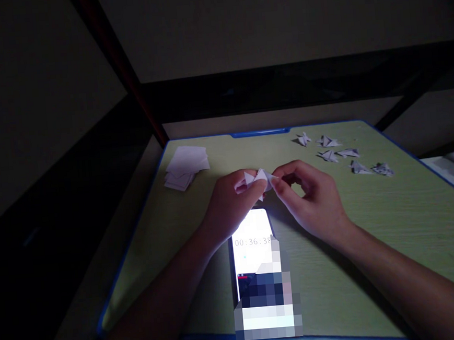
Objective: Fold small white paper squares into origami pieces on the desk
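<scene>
Between my two hands, above the middle of the table, is a small folded white paper figure with pointed corners. My left hand is closed on its left part, thumb pressed along the near side. Thumb and fingertips of my right hand pinch the figure's right tip. The fingers behind the paper are partly hidden. Just below the hands lies a lit phone showing a running timer; its lower part is blurred out.
A light green table with a blue rim carries everything. At its far left lies a stack of white paper sheets. Several folded paper figures are scattered at the far right. White papers show beyond the right edge.
</scene>
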`<state>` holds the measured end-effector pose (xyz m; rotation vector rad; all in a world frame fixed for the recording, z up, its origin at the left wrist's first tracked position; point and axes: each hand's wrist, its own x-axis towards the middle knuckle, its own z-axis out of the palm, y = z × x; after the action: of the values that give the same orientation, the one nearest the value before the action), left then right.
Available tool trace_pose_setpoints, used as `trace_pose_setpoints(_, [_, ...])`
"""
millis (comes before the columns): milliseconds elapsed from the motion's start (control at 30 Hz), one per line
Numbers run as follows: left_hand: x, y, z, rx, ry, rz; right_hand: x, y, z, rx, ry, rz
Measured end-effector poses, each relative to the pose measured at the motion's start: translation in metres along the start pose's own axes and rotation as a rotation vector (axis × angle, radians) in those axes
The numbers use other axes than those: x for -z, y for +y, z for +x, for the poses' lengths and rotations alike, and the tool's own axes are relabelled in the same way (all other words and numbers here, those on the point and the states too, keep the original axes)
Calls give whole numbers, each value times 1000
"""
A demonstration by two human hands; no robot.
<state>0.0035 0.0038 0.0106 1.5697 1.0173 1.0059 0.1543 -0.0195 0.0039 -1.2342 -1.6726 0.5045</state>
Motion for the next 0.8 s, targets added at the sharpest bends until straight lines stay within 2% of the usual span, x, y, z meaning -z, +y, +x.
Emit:
trace_pose_setpoints(267, [-1, -2, -2, -81, 26, 60, -1, 1, -1, 22, -6, -10])
trace_pose_setpoints(567, [-3, -5, -3, -155, 165, 256, 0, -2, -1, 81, -12, -56])
trace_pose_setpoints(800, [-3, -9, -3, -255, 153, 350, -1, 1, -1, 97, -4, -83])
